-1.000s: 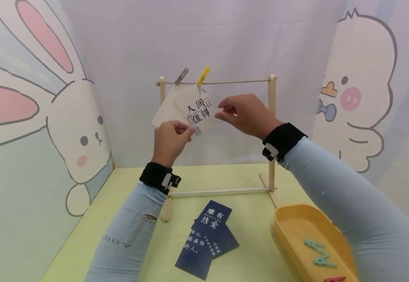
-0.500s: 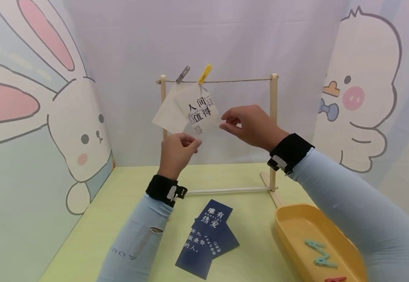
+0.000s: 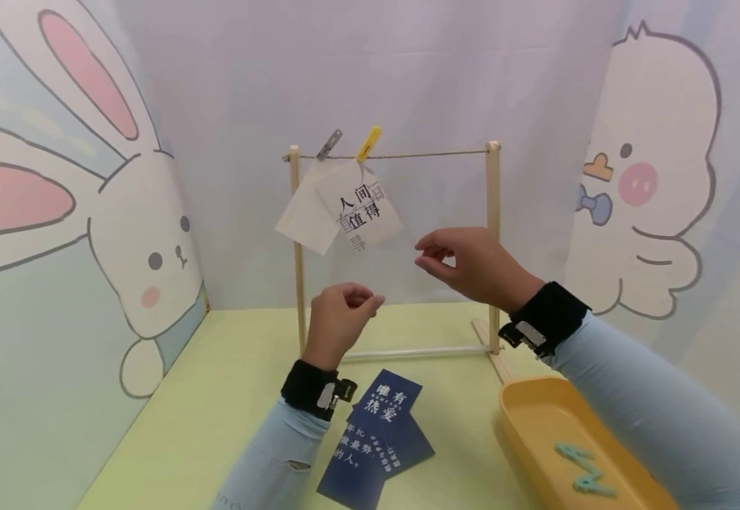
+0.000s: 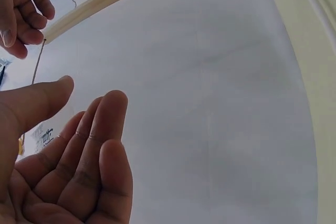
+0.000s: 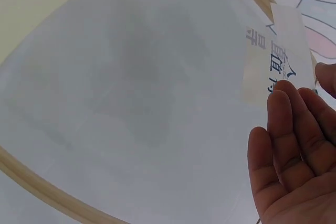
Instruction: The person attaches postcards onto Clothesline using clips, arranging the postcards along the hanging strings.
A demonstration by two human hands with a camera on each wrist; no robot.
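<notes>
Two pale cards hang from a cord [image 3: 433,154] on a wooden frame. The printed card [image 3: 360,205], with black characters, is held by a yellow clothespin [image 3: 369,144]. Behind and left of it, a plain card [image 3: 311,212] hangs from a grey clothespin [image 3: 329,144]. My left hand [image 3: 338,319] is below the cards with its fingers loosely bent and nothing in them. Lower right of the printed card, my right hand [image 3: 471,265] hovers, thumb and fingers apart and holding nothing. Both wrist views show bare palms.
Several dark blue cards [image 3: 376,439] with white characters overlap on the green table. At right stands a yellow tray [image 3: 535,397] holding teal clothespins [image 3: 583,471]. The frame's right post [image 3: 493,248] rises behind my right hand.
Both hands have come away from the printed card, moving down and to the right. The card now hangs freely beside the plain one.
</notes>
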